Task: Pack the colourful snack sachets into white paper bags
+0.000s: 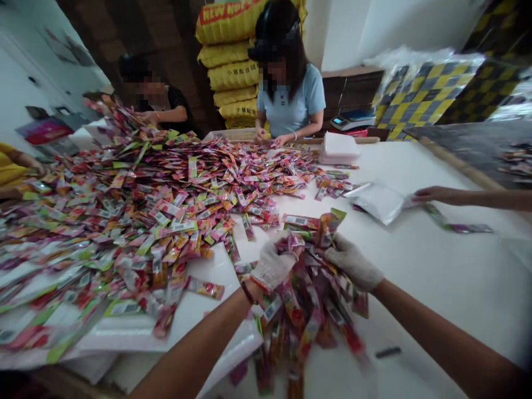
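My left hand (pixel 275 261), in a pale work glove, has its fingers curled round some small packets at the near side of the table. Close on its right, my right hand (pixel 352 262), gloved too, closes on more packets. Between and below both hands lies a loose heap of colourful sachets (pixel 310 310), slightly blurred. A much larger pile of the same sachets (pixel 158 188) spreads over the left and middle of the white table (pixel 440 288).
A person in light blue (pixel 310 94) and one in black (pixel 178 102) work across the table. A yellow sleeve (pixel 10 166) shows at left. Another person's hand (pixel 432 194) touches a white bag (pixel 376 202) at right. White sheets (pixel 338 147) are stacked at the back.
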Demonstrator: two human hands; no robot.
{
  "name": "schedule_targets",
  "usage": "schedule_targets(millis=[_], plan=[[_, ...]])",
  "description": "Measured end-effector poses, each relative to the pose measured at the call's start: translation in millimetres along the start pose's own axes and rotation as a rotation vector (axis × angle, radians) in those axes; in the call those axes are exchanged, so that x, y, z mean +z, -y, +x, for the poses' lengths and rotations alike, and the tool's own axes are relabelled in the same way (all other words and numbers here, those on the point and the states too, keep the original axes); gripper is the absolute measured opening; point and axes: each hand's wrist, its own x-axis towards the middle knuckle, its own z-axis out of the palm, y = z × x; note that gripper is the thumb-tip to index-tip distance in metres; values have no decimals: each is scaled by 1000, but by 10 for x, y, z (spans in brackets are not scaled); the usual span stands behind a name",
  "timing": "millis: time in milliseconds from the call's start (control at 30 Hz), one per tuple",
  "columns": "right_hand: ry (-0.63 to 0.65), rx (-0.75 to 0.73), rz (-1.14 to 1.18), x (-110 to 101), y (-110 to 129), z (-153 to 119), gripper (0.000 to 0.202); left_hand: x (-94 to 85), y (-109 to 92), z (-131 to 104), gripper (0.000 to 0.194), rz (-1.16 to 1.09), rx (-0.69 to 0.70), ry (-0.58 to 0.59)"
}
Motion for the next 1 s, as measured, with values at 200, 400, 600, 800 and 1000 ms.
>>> schedule_targets(millis=[200, 400, 600, 800, 1000], plan=[[119, 62, -410, -403, -180, -1040, 74, -198, -223, -971, 82, 618, 170, 454], [193, -16, -995, 33, -556, -1800, 62, 90, -57, -1785, 65, 788, 195, 512], [30, -5, -855, -80, -4, -1628, 26, -88, -434, -1508, 34, 767, 24, 261], [-22, 244, -924, 497, -98, -1220, 14, 445, -231, -1307, 30, 853, -352, 305], [36, 211, -770, 248, -183, -1272, 15, 279, -168, -1321, 15, 498, -144, 198]])
